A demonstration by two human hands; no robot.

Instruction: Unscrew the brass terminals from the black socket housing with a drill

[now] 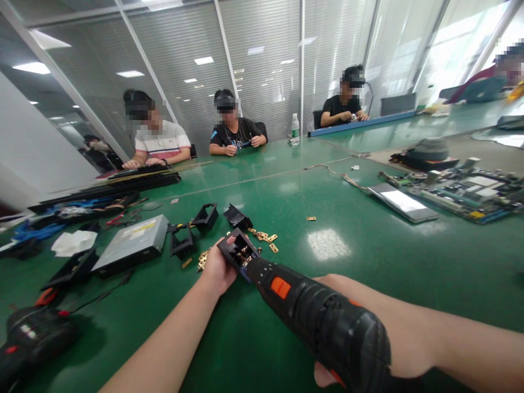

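My left hand (216,268) is closed around the side of a black plastic housing (234,241), tilted with its open side up. Brass-coloured metal parts show inside the housing. My right hand (346,286) grips a black cordless power screwdriver (315,311) with an orange switch, and the tool partly covers its fingers. The screwdriver's nose points into the housing, and its bit tip is hard to make out. Small brass plates (262,236) lie scattered just beyond and beside my left hand. Similar black housings (204,216) rest on the table close by.
A grey disc drive (131,245) and a second black power tool (36,338) lie at left on the green table (278,196). Circuit boards (478,188) and a flat metal-cased device (403,202) lie at right. Several people sit across the table near a water bottle (295,130).
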